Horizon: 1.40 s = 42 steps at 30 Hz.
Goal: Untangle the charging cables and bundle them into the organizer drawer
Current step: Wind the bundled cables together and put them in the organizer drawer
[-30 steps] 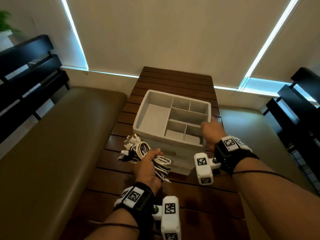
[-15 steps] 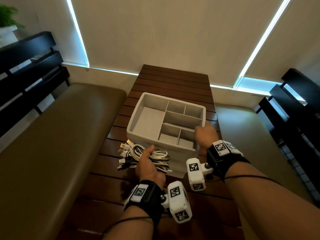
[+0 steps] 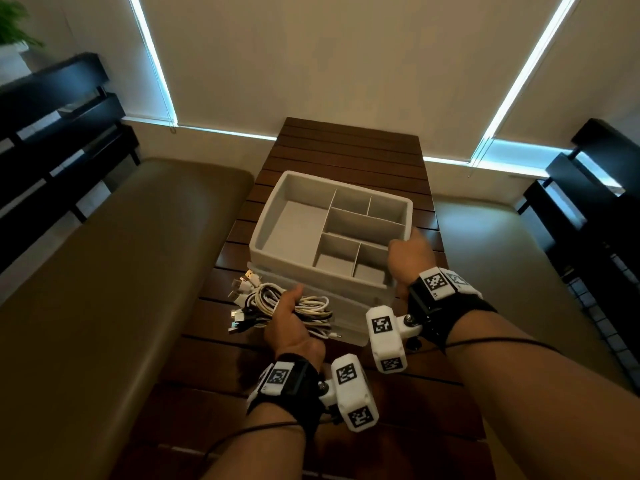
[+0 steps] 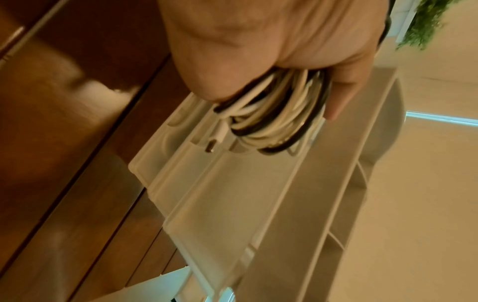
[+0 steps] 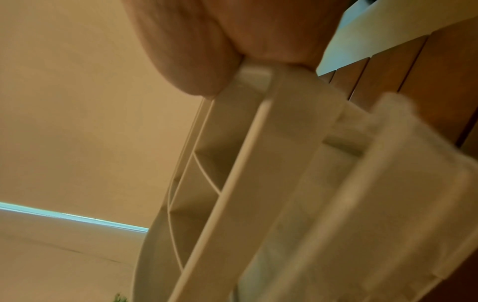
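Both fingers (image 4: 344, 85) curled (cables (image 3: 277, 306), organizer (image 3: 332, 216))

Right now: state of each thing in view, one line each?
Cables: coiled in a bundle, gripped by the left hand, not yet in the drawer.
Drawer: pulled out, under the bundle.
Top tray: compartments bare.
Right hand: grips the tray's right corner.
Table: bears the organizer.

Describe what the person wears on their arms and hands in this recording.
Both forearms are bare, with no sleeves or gloves on the left hand or right hand. Each wrist carries a black strap topped with a white block bearing black-and-white square markers. A white camera housing with similar markers juts from each strap. A thin black cable trails along each forearm.
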Available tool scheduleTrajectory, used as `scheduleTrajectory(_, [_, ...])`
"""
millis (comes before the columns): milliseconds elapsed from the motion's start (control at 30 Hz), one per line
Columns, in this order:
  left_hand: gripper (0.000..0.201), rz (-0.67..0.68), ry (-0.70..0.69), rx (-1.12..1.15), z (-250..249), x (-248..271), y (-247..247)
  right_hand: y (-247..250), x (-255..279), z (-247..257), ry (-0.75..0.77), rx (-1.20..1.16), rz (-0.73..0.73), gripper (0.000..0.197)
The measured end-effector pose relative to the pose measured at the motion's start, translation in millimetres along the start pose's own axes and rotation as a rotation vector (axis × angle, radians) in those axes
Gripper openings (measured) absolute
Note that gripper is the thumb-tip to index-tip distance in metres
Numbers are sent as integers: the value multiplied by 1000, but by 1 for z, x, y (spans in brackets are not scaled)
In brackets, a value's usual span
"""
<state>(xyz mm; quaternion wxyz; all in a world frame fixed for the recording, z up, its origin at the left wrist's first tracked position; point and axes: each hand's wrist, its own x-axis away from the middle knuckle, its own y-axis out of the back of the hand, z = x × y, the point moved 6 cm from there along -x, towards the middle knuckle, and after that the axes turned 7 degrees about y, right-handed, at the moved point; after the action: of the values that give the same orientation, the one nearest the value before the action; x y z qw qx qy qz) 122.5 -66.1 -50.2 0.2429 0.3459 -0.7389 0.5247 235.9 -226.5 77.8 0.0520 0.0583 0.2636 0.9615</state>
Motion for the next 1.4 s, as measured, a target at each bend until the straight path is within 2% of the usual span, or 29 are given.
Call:
scheduleTrajectory(67, [39,4,1,-4,0,4,14,1,-1,1,-13,4,-24,36])
scheduleTrajectory(200, [20,73,0,9,-7,12,38,0,-3,3,-5,0,-18,38])
scheduleTrajectory(300, [13,138,6,23,-19,18,45,0,-2,3,-6,-2,-7,39])
scheduleTrajectory(500, [5,145,-62,-73,-43,36,61,2,-1,2,-5,-4,-5,42])
scheduleTrajectory(600, [13,162,-166,-146,-62,53,59,1,1,2,-3,-10,4,41])
scheduleTrajectory(700, [33,182,-254,-291,-83,68,50,1,1,2,1,-26,-1,40])
scheduleTrajectory(800, [49,303,-245,-460,-95,87,19,0,1,1,1,-38,4,41])
scheduleTrajectory(867, [48,353,-263,-648,-103,101,-10,0,3,1,-6,-60,-4,42])
scheduleTrajectory(933, [43,393,-501,-1029,-118,115,-48,-2,4,1,-16,-67,0,41])
scheduleTrajectory(967, [41,457,-625,-1242,-120,122,-69,-2,4,1,-18,-63,4,41])
scheduleTrajectory(1033, [36,549,-782,-1651,-108,123,-100,-1,3,2,-14,-58,15,40])
scheduleTrajectory(1133, [36,593,-1020,-2156,-80,105,-112,-1,3,2,-13,-45,26,41])
scheduleTrajectory(1233, [32,638,-1133,-2487,-55,87,-103,1,1,0,-8,-8,48,40])
scheduleTrajectory(1300, [30,661,-1194,-2614,-47,80,-98,3,-1,1,2,25,58,39])
scheduleTrajectory(1333, [31,680,-1201,-2676,-45,76,-94,3,-2,1,8,32,59,39])
scheduleTrajectory(1400, [32,713,-1122,-2790,-41,65,-85,2,-3,0,16,27,59,39])
